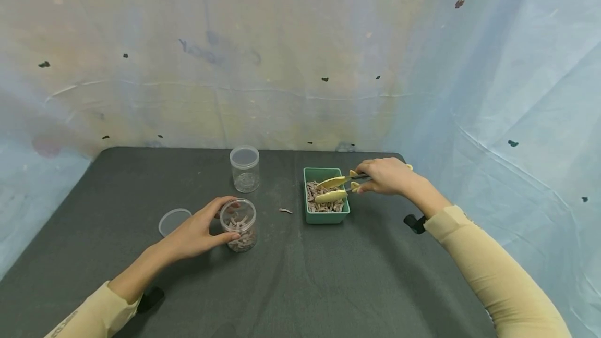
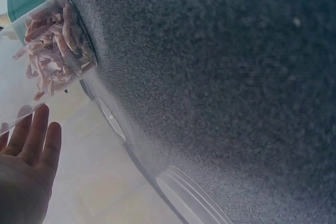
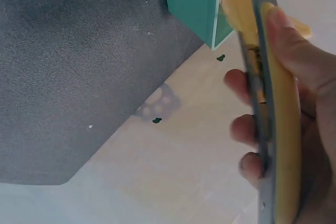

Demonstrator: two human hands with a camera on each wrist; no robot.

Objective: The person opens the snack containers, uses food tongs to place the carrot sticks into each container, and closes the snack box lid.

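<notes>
My left hand (image 1: 202, 228) holds a clear plastic jar (image 1: 244, 239), thumb at the front and fingers round the far side. Brownish strips (image 2: 58, 45), kind unclear, fill its lower part. In my right hand (image 1: 387, 175) are yellow-and-grey tongs (image 1: 328, 197), gripped by the handles. The tongs' tips are spread inside a green rectangular container (image 1: 327, 218), over more of the same strips (image 1: 324, 206). From the right wrist view, thumb and fingers wrap the tongs' handle (image 3: 283, 145), and the tips are partly out of sight.
A second clear jar (image 1: 244, 168), with a lid on it, stands behind the held jar. A loose translucent lid (image 1: 175, 221) lies left of my left hand. One stray strip (image 1: 285, 210) is on the dark tabletop (image 1: 300, 286) between jar and container. Sheeting (image 1: 281, 67) hangs behind the table.
</notes>
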